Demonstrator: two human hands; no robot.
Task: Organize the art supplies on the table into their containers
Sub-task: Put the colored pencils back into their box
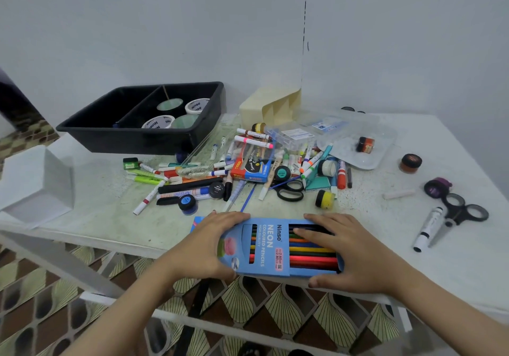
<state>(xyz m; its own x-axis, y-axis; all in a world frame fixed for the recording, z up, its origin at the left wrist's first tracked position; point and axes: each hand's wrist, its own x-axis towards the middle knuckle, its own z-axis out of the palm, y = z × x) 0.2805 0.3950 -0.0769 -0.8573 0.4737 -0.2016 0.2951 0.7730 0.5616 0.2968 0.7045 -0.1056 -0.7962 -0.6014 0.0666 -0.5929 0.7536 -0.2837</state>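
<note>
A blue box of neon coloured pencils [271, 248] lies at the table's front edge, with coloured pencils [312, 253] sticking out of its right end. My left hand [209, 245] grips the box's left end, fingers over the far edge and thumb below. My right hand [344, 248] lies with straight fingers on the protruding pencils, thumb at the near edge. Behind them is a heap of markers, pens and small paint pots [220, 173].
A black divided bin [143, 118] with tape rolls stands at the back left. A cream organiser [268, 107] and clear plastic boxes [300, 135] sit at the back. Black scissors [290, 190], a second pair of scissors [465, 212], a white marker [428, 229], paint pots and a white box [35, 184] lie around.
</note>
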